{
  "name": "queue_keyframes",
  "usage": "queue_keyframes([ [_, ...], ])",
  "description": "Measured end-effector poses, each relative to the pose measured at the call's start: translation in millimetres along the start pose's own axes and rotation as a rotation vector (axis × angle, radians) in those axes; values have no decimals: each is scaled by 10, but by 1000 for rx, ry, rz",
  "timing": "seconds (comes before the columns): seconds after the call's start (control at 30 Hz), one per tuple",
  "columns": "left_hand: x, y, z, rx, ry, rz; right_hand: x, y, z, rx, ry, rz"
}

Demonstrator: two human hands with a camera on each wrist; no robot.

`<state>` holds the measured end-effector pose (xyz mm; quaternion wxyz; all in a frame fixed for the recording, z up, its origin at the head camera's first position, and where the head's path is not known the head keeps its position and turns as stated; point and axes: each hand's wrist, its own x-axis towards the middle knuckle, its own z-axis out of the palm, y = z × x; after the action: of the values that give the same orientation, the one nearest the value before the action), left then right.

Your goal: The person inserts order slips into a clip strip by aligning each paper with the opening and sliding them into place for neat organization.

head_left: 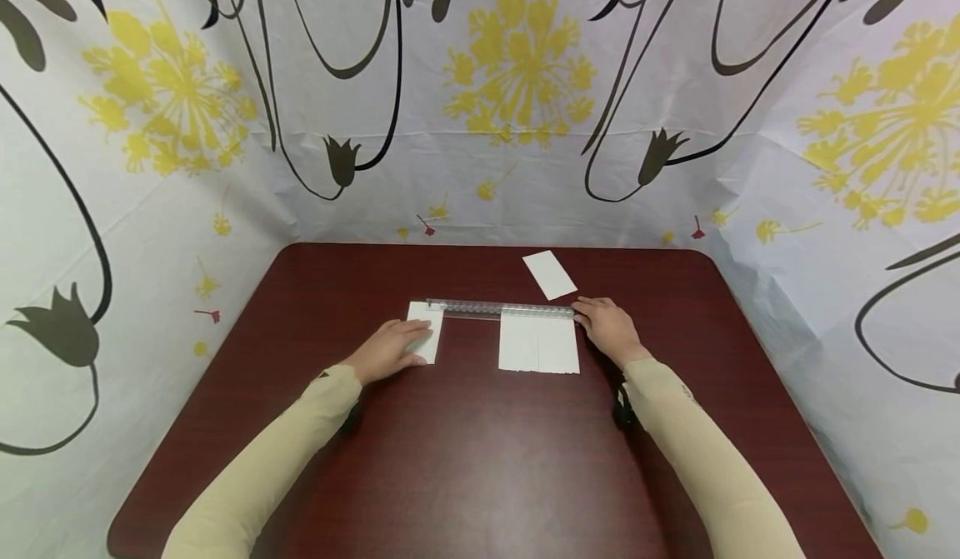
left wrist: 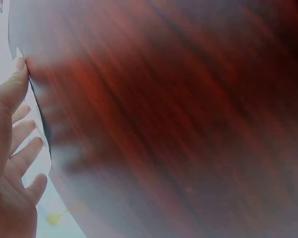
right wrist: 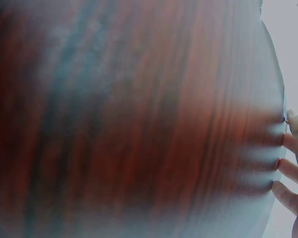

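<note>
A clear ruler (head_left: 480, 307) lies crosswise on the table, over the top edges of white paper pieces. My left hand (head_left: 390, 349) rests on a narrow paper strip (head_left: 426, 313) under the ruler's left end, its fingers fairly straight; in the left wrist view this hand (left wrist: 12, 134) shows at the left edge with the thumb by the paper. At the ruler's right end my right hand (head_left: 607, 330) pinches it between thumb and fingers. Two white paper pieces (head_left: 536, 346) lie side by side below the ruler, near that hand. In the right wrist view its fingertips (right wrist: 283, 166) meet the tabletop.
Another white paper piece (head_left: 550, 275) lies tilted beyond the ruler, near the far edge. The dark red wooden table (head_left: 480, 459) has rounded corners. A white patterned cloth (head_left: 450, 192) hangs around the back and sides.
</note>
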<state>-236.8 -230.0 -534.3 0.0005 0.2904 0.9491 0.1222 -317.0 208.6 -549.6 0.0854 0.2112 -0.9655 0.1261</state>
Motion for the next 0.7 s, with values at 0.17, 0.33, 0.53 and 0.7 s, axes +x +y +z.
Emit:
queue_keyframes([
  [0.17,27,1,16,7,-1,6,0,-7,-10,-4,2,-4],
  [0.33,49,24,15,7,12,14,0,-15,-23,-3,-1,-3],
  [0.53,65,48,21,16,13,17,-10,-25,-27,6,0,1],
  [0.7,77,67,27,8,5,7,-14,-29,-32,10,1,1],
])
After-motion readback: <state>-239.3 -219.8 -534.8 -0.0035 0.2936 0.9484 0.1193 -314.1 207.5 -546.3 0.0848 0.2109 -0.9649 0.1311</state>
